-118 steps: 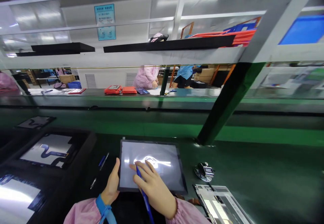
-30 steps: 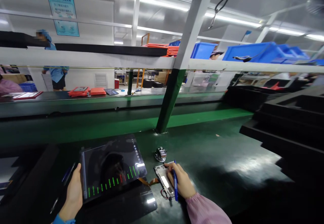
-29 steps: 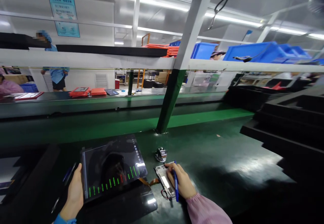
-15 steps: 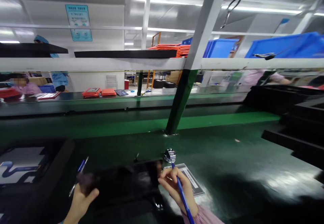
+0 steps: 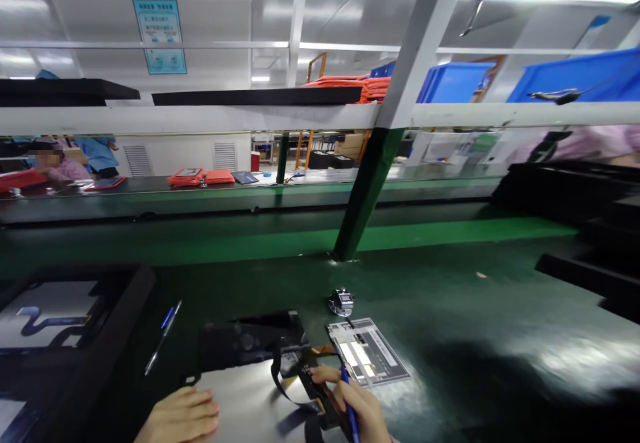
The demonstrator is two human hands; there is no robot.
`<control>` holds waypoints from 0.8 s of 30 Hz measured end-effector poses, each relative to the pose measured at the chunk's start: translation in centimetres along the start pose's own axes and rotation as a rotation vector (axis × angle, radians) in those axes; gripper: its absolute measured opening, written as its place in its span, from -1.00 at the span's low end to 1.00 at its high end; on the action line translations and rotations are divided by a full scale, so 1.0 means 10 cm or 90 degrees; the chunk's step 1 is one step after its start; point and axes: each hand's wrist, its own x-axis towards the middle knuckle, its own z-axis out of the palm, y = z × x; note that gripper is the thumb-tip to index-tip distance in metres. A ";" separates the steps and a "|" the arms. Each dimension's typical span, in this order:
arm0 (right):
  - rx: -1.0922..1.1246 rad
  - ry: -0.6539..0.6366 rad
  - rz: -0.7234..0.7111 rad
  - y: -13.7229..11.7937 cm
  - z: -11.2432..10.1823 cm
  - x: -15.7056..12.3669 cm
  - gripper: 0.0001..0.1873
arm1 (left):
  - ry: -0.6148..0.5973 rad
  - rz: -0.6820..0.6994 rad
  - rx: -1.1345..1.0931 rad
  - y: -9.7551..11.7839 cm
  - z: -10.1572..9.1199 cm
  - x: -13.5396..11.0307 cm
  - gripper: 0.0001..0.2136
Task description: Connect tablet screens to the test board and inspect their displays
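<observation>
A display panel (image 5: 250, 399) with a pale silver back lies in front of me, with a black ribbon cable and a dark circuit strip (image 5: 295, 363) on its right side. My left hand (image 5: 183, 416) grips the panel's left edge, fingers together on top and thumb hidden. Between the fingers of my right hand (image 5: 357, 403) is a blue pen (image 5: 349, 396), while its fingertips touch the circuit strip. Beyond the panel lies a glossy black sheet-like piece (image 5: 250, 337). A printed card (image 5: 370, 353) with white labels and a metal tally counter (image 5: 341, 301) are near my right hand.
On the left, a black foam tray (image 5: 143, 283) holds panels with ribbon cables. Another pen (image 5: 163, 337) lies beside it. A slanted post (image 5: 367, 193) rises from the green bench. Black trays (image 5: 575, 276) stand at the right, and people work across the bench.
The silver-backed panel now shows under my hands, where a dark, blurred shape was. My left hand has moved right and down from beside the loose pen; my right hand has come lower.
</observation>
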 end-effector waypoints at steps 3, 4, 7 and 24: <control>-0.044 0.023 0.050 0.01 -0.09 0.09 -0.56 | -0.042 0.005 0.020 -0.04 0.05 0.03 -0.89; -0.057 0.057 0.060 -0.01 -0.11 0.11 -0.56 | -0.047 0.009 0.022 -0.05 0.04 0.03 -0.86; -0.023 0.111 0.083 -0.08 -0.08 0.12 -0.60 | -0.119 0.085 0.063 -0.06 -0.02 0.07 -0.73; -0.141 0.052 0.122 0.07 0.24 0.26 -0.44 | -0.363 0.185 0.469 0.07 -0.14 0.26 -0.04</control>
